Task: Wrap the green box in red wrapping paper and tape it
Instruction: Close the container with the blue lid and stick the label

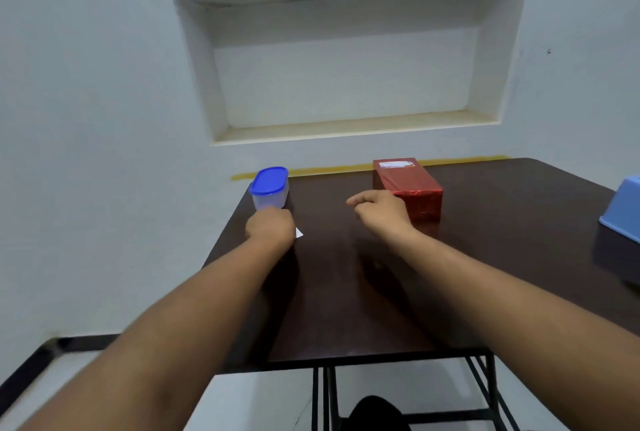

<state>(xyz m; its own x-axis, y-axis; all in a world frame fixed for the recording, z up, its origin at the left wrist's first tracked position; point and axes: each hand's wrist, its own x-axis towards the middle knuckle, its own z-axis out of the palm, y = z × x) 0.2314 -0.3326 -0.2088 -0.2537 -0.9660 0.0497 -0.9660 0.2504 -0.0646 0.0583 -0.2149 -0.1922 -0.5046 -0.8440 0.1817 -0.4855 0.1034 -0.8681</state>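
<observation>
A box wrapped in shiny red paper [410, 184] stands on the dark brown table [346, 292], far right of centre, with a strip of clear tape on its far end. None of the green box shows through the paper. My right hand [381, 210] hovers just left of the box's near corner, fingers loosely curled, holding nothing. My left hand [272, 228] rests closed on the table near the left edge; a small white scrap [299, 233] sticks out at its right side. Whether the hand grips it is unclear.
A clear plastic tub with a blue lid [269, 188] stands right behind my left hand at the table's far left corner. A light blue plastic container [623, 210] sits at the right edge. A wall niche with shelves is behind the table.
</observation>
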